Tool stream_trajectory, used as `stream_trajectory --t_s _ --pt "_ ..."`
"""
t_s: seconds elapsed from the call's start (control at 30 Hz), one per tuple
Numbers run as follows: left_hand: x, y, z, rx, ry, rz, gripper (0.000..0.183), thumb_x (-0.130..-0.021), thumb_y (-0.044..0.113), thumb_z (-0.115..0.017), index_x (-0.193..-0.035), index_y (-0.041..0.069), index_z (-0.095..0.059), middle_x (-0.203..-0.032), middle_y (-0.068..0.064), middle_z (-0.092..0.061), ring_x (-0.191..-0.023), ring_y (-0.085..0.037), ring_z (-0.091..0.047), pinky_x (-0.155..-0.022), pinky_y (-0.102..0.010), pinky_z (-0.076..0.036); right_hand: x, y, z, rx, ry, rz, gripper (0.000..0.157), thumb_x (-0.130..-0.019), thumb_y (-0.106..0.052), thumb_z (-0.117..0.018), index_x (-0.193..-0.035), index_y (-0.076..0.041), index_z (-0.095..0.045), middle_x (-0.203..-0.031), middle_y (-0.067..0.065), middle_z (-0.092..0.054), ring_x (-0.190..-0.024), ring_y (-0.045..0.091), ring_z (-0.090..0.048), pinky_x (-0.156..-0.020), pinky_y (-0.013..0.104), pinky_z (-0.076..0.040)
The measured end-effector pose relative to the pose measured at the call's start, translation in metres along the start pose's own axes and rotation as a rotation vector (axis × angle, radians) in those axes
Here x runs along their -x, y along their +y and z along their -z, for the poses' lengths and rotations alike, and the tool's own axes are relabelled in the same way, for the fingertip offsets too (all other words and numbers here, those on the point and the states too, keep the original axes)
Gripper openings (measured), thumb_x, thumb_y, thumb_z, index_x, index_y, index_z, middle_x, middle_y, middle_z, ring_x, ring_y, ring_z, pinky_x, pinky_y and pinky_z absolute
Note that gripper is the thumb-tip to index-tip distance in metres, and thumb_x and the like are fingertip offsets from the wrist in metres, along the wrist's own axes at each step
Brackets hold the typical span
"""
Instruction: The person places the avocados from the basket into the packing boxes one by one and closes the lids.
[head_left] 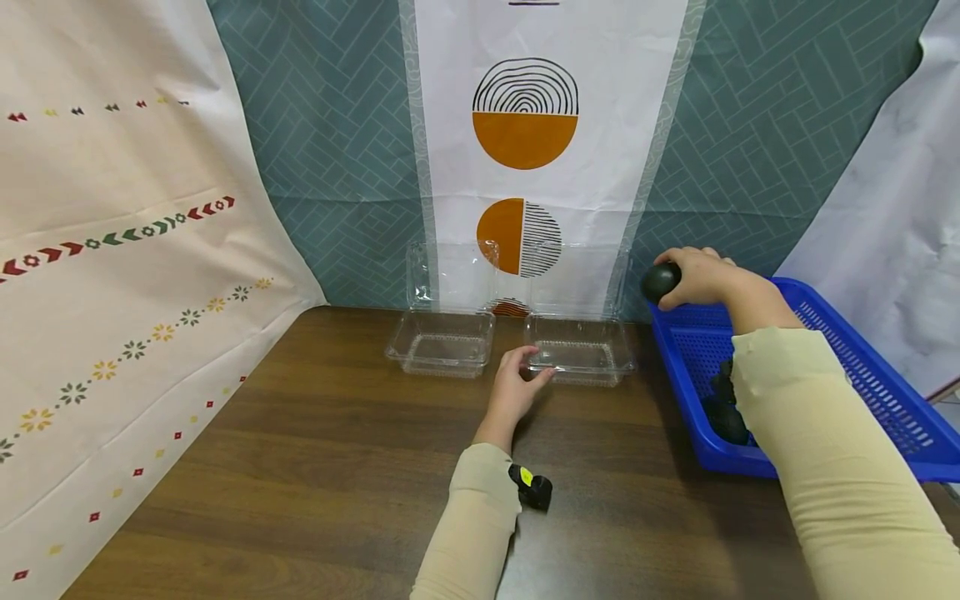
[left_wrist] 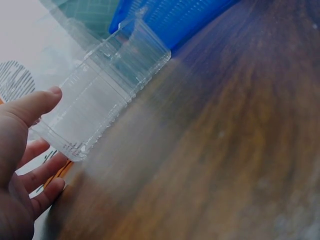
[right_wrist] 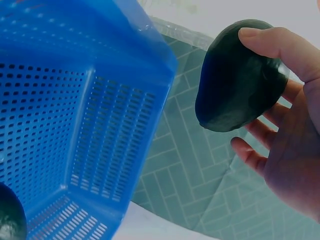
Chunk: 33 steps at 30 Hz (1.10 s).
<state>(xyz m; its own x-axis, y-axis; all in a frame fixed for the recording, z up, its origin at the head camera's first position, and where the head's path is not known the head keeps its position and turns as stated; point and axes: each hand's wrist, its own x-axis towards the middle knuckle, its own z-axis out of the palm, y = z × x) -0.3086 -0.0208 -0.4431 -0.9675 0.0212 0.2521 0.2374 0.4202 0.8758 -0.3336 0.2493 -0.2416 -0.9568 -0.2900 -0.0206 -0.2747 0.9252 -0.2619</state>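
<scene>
My right hand holds a dark green avocado between thumb and fingers, above the far left corner of the blue basket. In the right wrist view the avocado is outside the basket's rim. My left hand is at the near left corner of the right-hand clear plastic container. Its thumb overlaps the container's front in the left wrist view, with the other fingers loosely spread around the end. The container's lid stands raised behind it, and nothing shows inside.
Another clear container, lid raised, stands left of the first. More dark avocados lie in the basket, partly hidden by my right sleeve. A patterned cloth hangs behind the wooden table; a cream cloth borders the left.
</scene>
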Motion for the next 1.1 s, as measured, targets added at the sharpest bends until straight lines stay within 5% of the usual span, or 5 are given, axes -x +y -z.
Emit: stream_trajectory --t_s 1.1 --pt "0.001 -0.001 0.000 0.013 0.021 -0.049 0.043 -0.084 0.027 -0.069 -0.121 0.008 -0.056 -0.124 -0.007 -0.048 -0.104 -0.026 -0.054 -0.085 -0.037 -0.046 -0.013 -0.018 -0.008 -0.047 -0.004 0.025 0.068 -0.074 -0.014 -0.073 -0.132 -0.001 -0.038 -0.128 0.028 -0.040 -0.110 0.044 -0.034 -0.084 0.059 -0.026"
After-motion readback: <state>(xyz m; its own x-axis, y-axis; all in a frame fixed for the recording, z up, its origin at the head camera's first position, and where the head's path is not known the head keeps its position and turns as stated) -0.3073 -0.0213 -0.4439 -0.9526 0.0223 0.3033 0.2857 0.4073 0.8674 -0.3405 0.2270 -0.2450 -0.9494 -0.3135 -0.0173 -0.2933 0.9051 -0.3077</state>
